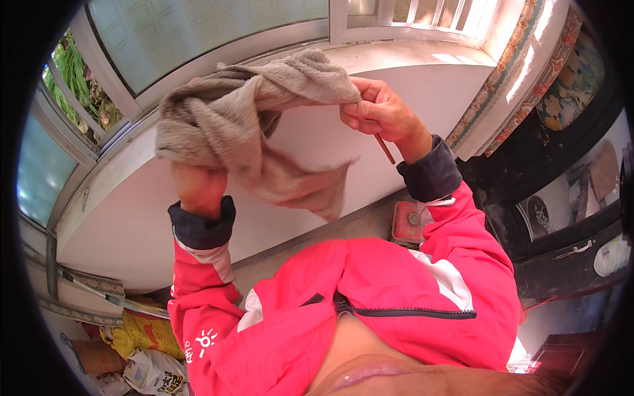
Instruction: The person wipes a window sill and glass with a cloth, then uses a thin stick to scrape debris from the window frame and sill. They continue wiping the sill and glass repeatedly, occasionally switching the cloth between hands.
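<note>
A grey-beige towel-like cloth is held up in front of the window wall, bunched along the top, with one loose corner hanging down in the middle. My left hand is blurred and mostly under the cloth's left end, its fingers hidden by the folds. The cloth's right end is pinched between the thumb and fingers of my right hand. A thin brown stick juts down from below my right palm; its upper part is hidden. Both arms are raised, in red sleeves with dark cuffs.
Beyond the cloth are a sliding window frame and a pale sill. A patterned curtain hangs at right beside a dark cabinet. A red box stands low by the wall. Yellow and white bags lie lower left.
</note>
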The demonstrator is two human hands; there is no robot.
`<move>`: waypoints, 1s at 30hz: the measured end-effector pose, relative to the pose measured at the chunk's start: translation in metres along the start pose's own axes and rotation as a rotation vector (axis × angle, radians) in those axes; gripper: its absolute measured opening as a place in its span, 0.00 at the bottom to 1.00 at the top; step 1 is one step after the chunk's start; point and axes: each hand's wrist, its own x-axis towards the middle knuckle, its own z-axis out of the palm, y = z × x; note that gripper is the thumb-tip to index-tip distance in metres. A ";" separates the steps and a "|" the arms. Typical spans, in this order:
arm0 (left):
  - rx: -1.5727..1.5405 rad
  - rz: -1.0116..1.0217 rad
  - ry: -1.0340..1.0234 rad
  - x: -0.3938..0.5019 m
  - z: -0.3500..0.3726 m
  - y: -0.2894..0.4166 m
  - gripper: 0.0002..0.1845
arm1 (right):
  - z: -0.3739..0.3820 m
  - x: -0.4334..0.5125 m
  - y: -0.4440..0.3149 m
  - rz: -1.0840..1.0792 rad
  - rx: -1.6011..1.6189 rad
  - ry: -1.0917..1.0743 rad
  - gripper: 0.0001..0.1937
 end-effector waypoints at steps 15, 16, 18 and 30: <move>0.709 0.433 -0.110 0.052 -0.133 0.211 0.21 | 0.101 0.076 0.039 0.076 -0.288 -0.169 0.26; 0.601 0.373 -0.248 0.064 -0.138 0.214 0.23 | 0.133 0.099 0.056 0.033 -0.214 -0.229 0.29; 0.136 0.107 -0.592 0.110 -0.154 0.209 0.30 | 0.209 0.142 0.087 0.038 -0.027 -0.378 0.33; -3.981 -1.920 -0.326 0.150 -0.292 0.275 0.17 | 0.141 0.208 -0.052 -0.279 -0.237 -0.130 0.09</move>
